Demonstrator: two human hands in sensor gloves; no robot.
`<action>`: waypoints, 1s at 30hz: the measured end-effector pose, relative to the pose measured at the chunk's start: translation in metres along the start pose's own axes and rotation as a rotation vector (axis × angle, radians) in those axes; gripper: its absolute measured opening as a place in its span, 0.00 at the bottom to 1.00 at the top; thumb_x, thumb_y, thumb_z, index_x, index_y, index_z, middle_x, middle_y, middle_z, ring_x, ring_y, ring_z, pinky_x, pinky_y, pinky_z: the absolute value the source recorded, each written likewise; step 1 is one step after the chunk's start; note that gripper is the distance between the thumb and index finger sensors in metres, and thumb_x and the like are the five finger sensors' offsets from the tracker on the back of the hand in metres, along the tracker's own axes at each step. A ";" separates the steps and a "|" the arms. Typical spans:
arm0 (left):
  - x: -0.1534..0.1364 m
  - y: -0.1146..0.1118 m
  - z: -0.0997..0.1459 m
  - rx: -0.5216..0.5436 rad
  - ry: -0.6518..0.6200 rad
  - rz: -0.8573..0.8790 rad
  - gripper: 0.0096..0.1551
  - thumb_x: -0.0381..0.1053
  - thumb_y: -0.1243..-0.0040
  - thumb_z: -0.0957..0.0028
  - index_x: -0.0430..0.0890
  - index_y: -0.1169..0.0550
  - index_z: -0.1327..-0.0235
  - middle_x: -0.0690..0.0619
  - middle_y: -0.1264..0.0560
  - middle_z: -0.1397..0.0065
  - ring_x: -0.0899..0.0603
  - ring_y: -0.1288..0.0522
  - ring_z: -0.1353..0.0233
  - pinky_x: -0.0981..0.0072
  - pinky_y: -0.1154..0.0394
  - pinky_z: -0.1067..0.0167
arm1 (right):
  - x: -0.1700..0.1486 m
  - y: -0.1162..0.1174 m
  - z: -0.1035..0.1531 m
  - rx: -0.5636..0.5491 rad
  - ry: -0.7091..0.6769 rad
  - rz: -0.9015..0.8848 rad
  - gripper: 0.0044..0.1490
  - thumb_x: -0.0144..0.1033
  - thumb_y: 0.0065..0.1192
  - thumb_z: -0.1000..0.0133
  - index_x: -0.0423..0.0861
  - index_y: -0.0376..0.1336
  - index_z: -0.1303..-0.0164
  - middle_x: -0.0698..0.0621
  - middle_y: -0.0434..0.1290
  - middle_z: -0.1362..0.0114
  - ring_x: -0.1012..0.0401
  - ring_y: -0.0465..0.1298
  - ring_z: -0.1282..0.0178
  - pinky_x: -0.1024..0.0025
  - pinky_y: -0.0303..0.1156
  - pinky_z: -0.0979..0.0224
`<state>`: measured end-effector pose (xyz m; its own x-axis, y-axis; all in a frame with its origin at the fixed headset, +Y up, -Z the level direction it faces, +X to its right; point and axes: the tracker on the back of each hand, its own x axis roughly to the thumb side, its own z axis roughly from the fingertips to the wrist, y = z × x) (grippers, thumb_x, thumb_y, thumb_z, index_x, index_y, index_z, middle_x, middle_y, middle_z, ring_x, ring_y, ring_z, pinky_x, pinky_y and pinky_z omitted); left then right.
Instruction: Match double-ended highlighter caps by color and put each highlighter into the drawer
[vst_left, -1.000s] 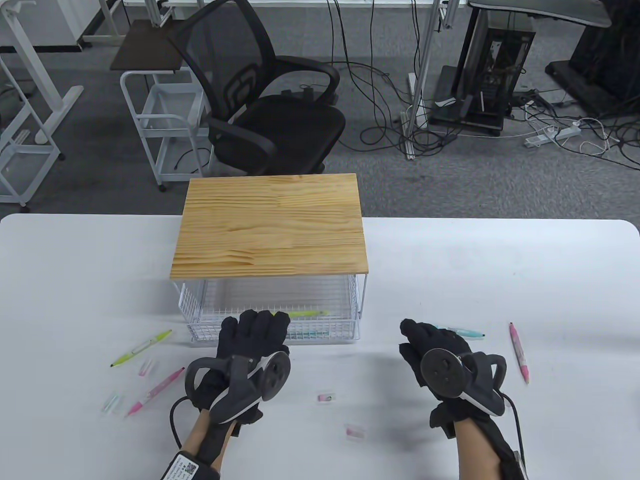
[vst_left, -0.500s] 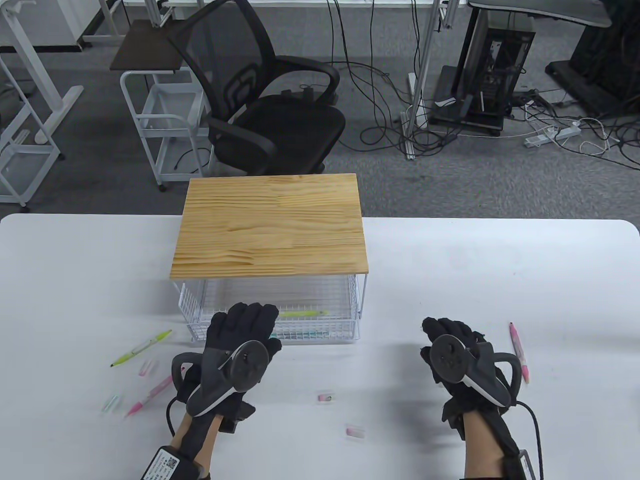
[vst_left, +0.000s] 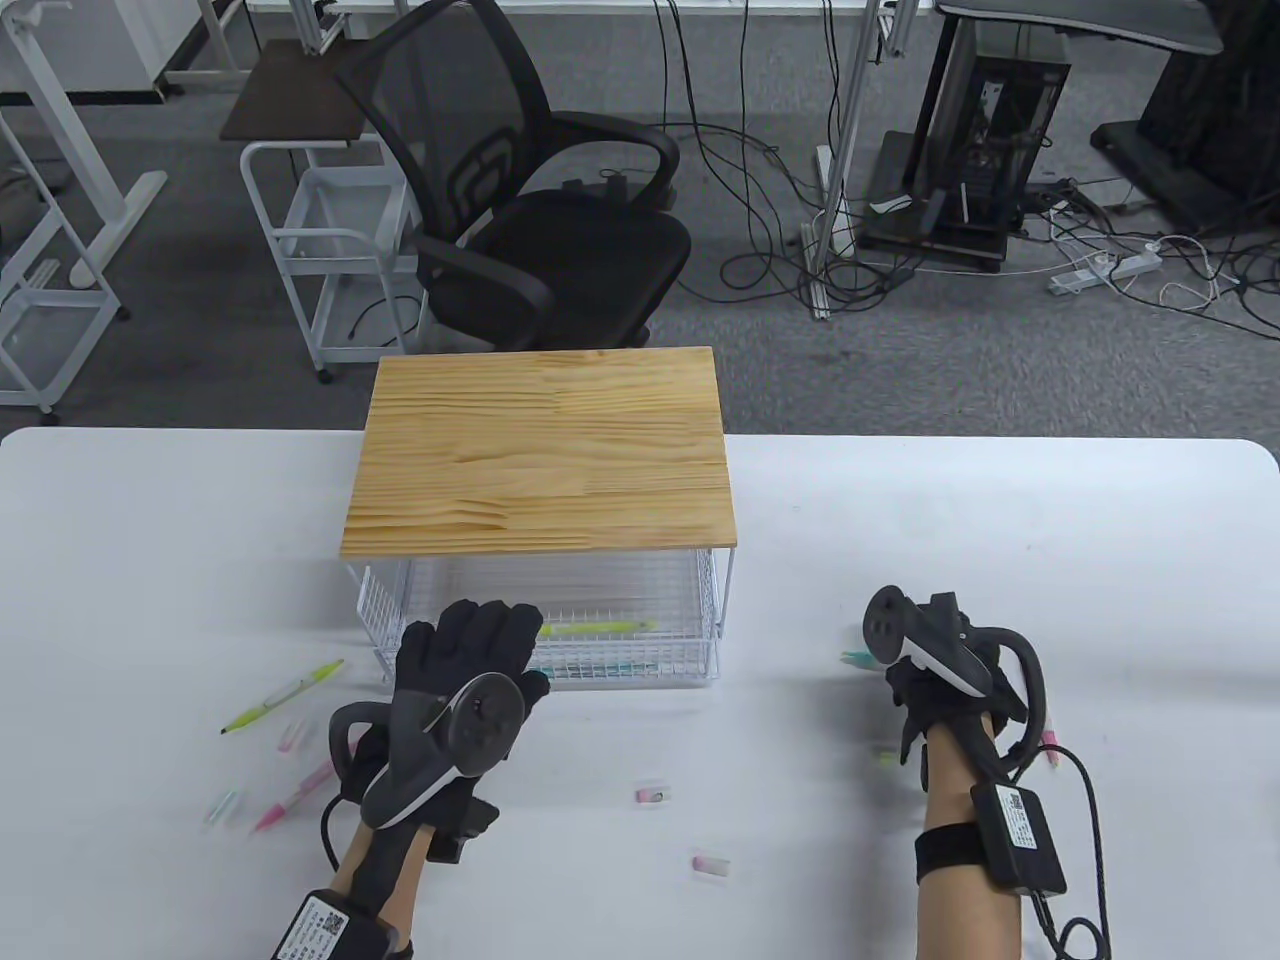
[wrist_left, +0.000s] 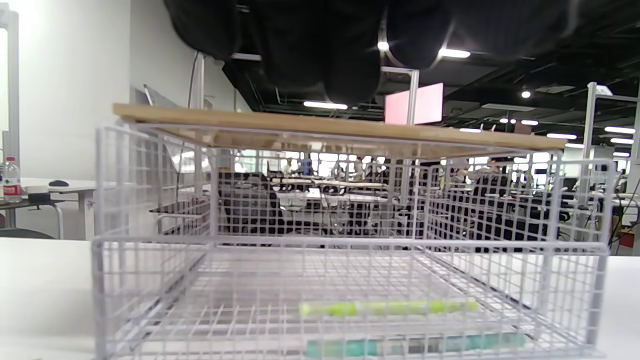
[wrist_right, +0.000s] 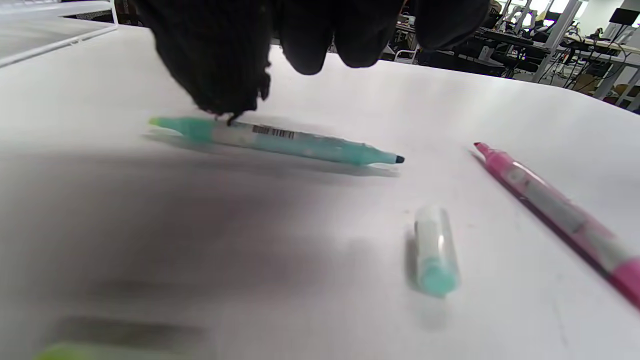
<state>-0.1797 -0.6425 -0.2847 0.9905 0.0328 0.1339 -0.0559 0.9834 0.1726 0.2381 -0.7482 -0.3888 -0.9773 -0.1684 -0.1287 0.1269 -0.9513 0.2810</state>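
Observation:
The white wire drawer (vst_left: 690, 655) under a wooden top (vst_left: 540, 450) stands pulled out, with a capped green highlighter (wrist_left: 390, 307) and a teal one (wrist_left: 415, 345) lying in it. My left hand (vst_left: 480, 630) hovers flat at the drawer's front left, fingers straight and holding nothing. My right hand (vst_left: 900, 680) is turned down over an uncapped teal highlighter (wrist_right: 280, 140). One fingertip (wrist_right: 220, 100) touches its left end and the other fingers hang above it. A teal cap (wrist_right: 435, 255) lies close by, and a pink highlighter (wrist_right: 550, 205) lies to the right.
Left of the drawer lie a green highlighter (vst_left: 283, 696), a pink highlighter (vst_left: 295, 795) and two loose caps (vst_left: 292, 738) (vst_left: 222, 805). Two pink caps (vst_left: 651, 795) (vst_left: 708, 863) sit on the white table (vst_left: 1100, 540) between my hands. An office chair stands beyond the table.
My right hand has moved right and tipped over, bringing its fingers down onto the teal highlighter. My left hand has drawn back and left from the drawer front.

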 end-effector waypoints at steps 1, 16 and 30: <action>0.000 0.000 0.000 -0.002 0.003 -0.004 0.36 0.66 0.51 0.43 0.65 0.40 0.18 0.56 0.34 0.11 0.43 0.37 0.11 0.39 0.43 0.16 | 0.001 0.002 -0.004 -0.002 -0.008 0.006 0.49 0.43 0.67 0.43 0.57 0.46 0.14 0.50 0.56 0.09 0.47 0.59 0.10 0.34 0.61 0.19; 0.002 -0.013 -0.004 -0.043 0.017 -0.088 0.37 0.66 0.52 0.43 0.66 0.40 0.18 0.56 0.34 0.11 0.43 0.38 0.10 0.38 0.43 0.15 | 0.008 0.026 -0.017 0.016 -0.047 0.035 0.45 0.43 0.66 0.42 0.58 0.50 0.16 0.52 0.60 0.12 0.50 0.66 0.14 0.41 0.62 0.16; -0.004 -0.014 -0.005 -0.064 0.026 -0.092 0.37 0.66 0.52 0.43 0.66 0.40 0.18 0.56 0.34 0.11 0.43 0.38 0.10 0.37 0.43 0.15 | 0.014 0.027 -0.017 -0.045 -0.037 0.085 0.29 0.43 0.62 0.40 0.60 0.61 0.27 0.52 0.62 0.14 0.50 0.69 0.17 0.41 0.64 0.18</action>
<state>-0.1818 -0.6556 -0.2920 0.9941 -0.0540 0.0944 0.0425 0.9918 0.1202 0.2302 -0.7811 -0.3987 -0.9683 -0.2397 -0.0707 0.2159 -0.9449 0.2460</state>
